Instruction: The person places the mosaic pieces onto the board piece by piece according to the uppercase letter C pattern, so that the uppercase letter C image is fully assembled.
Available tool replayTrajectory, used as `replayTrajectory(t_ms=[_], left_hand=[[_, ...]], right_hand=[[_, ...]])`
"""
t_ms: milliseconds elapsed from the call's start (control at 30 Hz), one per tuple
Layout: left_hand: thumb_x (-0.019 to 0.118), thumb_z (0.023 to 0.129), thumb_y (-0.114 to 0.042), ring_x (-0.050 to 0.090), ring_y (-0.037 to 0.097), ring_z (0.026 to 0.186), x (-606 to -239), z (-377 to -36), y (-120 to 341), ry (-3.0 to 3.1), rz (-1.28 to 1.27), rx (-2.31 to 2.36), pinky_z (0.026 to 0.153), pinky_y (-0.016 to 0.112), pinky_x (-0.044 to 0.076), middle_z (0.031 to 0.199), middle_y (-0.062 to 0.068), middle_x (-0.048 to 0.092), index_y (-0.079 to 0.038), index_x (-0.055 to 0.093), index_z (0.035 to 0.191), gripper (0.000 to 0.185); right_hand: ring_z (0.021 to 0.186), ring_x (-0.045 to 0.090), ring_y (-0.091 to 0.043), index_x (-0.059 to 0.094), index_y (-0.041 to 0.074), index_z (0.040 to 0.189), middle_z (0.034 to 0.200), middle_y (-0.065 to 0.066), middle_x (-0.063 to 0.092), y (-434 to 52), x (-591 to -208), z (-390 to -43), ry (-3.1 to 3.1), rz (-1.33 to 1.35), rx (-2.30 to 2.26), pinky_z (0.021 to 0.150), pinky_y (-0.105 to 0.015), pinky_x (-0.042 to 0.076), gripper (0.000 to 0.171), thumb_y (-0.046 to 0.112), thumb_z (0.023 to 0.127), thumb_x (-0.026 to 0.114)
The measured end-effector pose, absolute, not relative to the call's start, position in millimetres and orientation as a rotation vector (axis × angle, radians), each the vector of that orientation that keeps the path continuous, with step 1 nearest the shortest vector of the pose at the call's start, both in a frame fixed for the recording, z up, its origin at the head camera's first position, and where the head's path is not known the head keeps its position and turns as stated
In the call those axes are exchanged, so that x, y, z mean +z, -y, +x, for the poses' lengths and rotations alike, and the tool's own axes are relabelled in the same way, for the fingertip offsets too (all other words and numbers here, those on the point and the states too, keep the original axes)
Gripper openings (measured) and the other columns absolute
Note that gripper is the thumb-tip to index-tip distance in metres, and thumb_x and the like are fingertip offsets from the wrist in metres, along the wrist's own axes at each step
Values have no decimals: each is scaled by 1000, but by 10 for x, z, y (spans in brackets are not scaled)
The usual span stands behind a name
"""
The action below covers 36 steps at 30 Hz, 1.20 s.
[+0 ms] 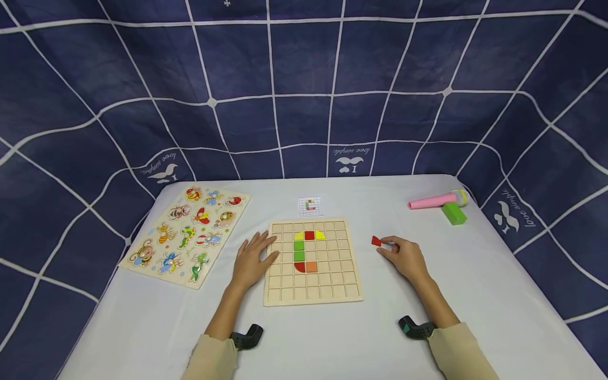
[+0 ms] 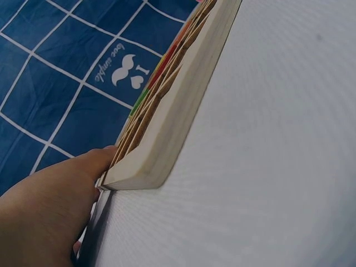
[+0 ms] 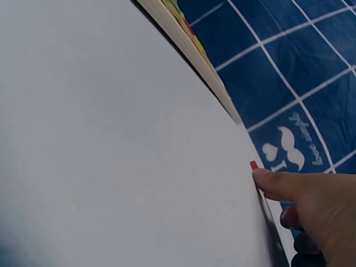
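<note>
The right hand [image 1: 406, 257] pinches one red piece [image 1: 376, 241] just off the grid board's [image 1: 349, 293] right edge; the left hand [image 1: 254, 258] rests flat, fingers straight, on its left edge. Six coloured pieces sit in the board, and the backdrop [image 1: 304, 79] reads "love simple".

- Your head view: even, bright overhead light, soft shadows, no glare, barrel distortion bending edges.
- Your wrist views: sharp mid-frame, near hands slightly soft.
</note>
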<state>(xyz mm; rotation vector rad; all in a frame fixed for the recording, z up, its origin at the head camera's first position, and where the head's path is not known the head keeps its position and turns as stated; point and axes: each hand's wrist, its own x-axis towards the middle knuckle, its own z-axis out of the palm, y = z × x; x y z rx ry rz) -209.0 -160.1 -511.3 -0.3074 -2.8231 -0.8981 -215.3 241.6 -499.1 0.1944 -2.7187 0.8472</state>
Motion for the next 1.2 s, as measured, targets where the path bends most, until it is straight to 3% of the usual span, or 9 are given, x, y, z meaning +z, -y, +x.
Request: replayTrajectory(t_ms=[200,533,767,1200], left_hand=[[61,88,-39,26,27,135,-5123,-2087,1597,2817,-306,-887,111,46,10,143,6,40,-19,54,130,47],[61,88,-38,26,27,135,-5136,-2075,1600,2807,-309,-892,111,46,11,142,6,40,-19,54,130,47],[61,88,-39,26,27,135,-5139,-2079,1599,2808,-311,-887,111,46,10,142,6,40,-19,55,130,47],[60,88,-40,26,27,135,-5132,-2085,1595,2815,-310,-870,111,46,10,143,6,39,-19,54,131,48]], right_hand=[[46,37,-11,70,7,96,53,4,44,-2359,-4975,-2158,2710,223,854,42,-25,29,27,22,75,78],[50,38,-9,68,12,109,56,6,46,-2431,-4976,-2329,2766,438,940,45,-24,30,35,23,77,76],[51,41,-7,69,14,107,57,7,48,-2492,-4955,-2400,2776,569,1023,46,-23,33,33,22,76,77],[53,42,-11,69,12,106,58,5,47,-2543,-4917,-2320,2846,443,986,48,-24,33,38,28,73,79]])
